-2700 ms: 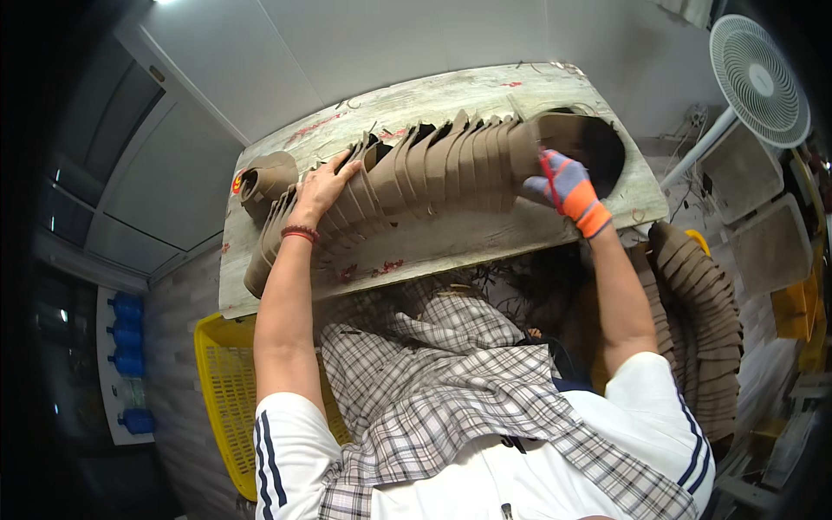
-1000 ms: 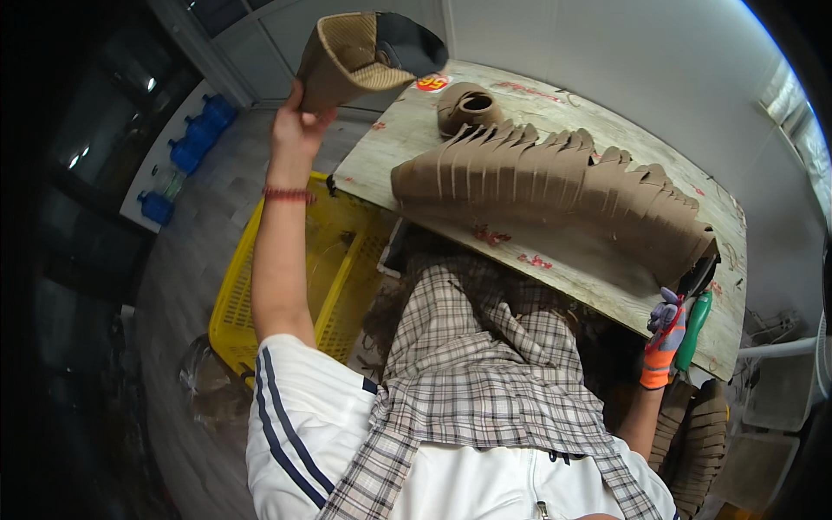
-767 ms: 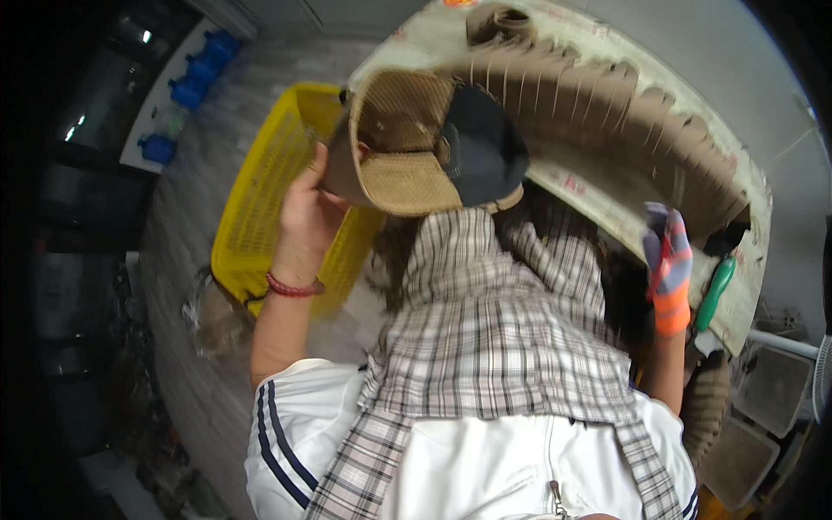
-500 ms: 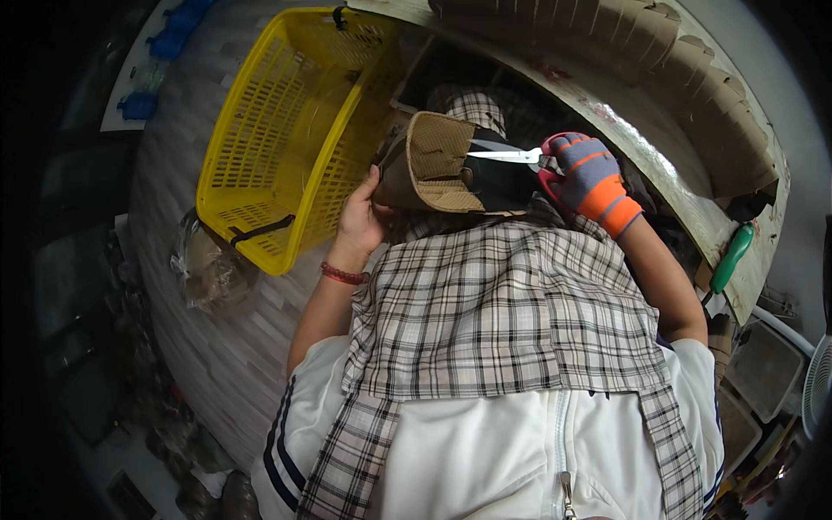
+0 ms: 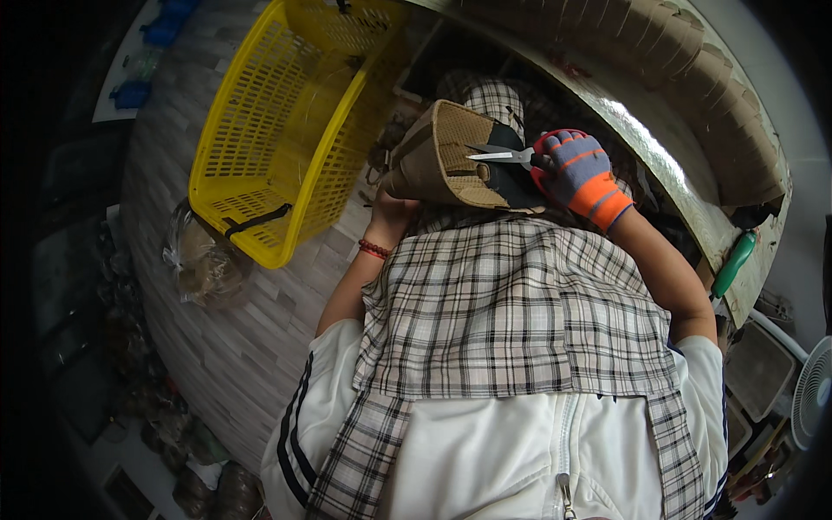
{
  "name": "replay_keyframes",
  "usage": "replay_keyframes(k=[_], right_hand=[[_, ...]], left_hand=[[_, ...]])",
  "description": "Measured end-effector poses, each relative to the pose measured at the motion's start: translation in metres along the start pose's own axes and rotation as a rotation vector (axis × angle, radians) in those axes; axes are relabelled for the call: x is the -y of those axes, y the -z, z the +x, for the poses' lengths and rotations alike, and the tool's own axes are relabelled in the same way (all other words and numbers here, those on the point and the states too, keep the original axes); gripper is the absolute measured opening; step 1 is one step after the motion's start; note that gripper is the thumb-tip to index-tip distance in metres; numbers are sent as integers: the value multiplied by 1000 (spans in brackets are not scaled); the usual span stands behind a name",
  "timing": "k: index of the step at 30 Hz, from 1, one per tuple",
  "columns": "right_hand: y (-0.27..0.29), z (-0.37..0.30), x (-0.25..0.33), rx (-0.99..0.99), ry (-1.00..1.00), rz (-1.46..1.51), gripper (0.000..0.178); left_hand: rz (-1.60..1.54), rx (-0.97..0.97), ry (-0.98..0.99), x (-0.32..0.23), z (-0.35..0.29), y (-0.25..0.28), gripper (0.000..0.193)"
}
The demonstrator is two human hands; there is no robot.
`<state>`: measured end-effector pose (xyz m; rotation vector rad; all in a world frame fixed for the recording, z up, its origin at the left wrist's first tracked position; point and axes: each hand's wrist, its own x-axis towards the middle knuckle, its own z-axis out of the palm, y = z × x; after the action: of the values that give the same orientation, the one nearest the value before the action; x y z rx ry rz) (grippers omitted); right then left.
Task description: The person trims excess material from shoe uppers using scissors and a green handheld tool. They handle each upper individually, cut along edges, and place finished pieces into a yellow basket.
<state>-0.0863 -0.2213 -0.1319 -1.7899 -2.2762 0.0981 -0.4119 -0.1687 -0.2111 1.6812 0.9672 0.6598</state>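
Note:
Across my lap lies a curled brown and black piece with a tan textured inner side (image 5: 459, 147), its wide mouth facing right. My left hand (image 5: 394, 212), bare and with a red bead bracelet at the wrist, grips it from its lower left edge; the fingers are mostly hidden behind it. My right hand (image 5: 576, 169), in a grey and orange glove, is closed round the red handles of a pair of scissors (image 5: 511, 157). The blades point left, slightly parted, in front of the piece's mouth. Whether they touch the material I cannot tell.
On the left a yellow plastic basket (image 5: 303, 208) stands on the wood-look floor, beside a clear plastic bag (image 5: 208, 269). A worktable (image 5: 641, 139) edged with corrugated cardboard (image 5: 693, 78) runs along the right. A green-handled tool (image 5: 735, 263) lies at its near end, close to a fan (image 5: 813, 390).
My left hand has moved right and under the piece, which has turned so its inner side shows more. The scissors have shifted slightly left, with the blades a little more apart.

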Motion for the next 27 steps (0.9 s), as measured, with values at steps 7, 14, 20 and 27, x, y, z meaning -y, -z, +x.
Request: replay_keyframes(k=[7,14,20,27], right_hand=[[-1,5,-1,11,28,-3,33],[-5,0,-12,28,39,22,31],[-3,8,-1,-6,66,-19,30],[-5,-9,-17,1,-33,-38,29]], left_hand=[[-727,-58,155,22,10,-11,46],[-804,-168,406,7,24,-14,43],[-438,-170,178,-19,22,-20,40],[-407,-191,205,-21,23,-20,39]])
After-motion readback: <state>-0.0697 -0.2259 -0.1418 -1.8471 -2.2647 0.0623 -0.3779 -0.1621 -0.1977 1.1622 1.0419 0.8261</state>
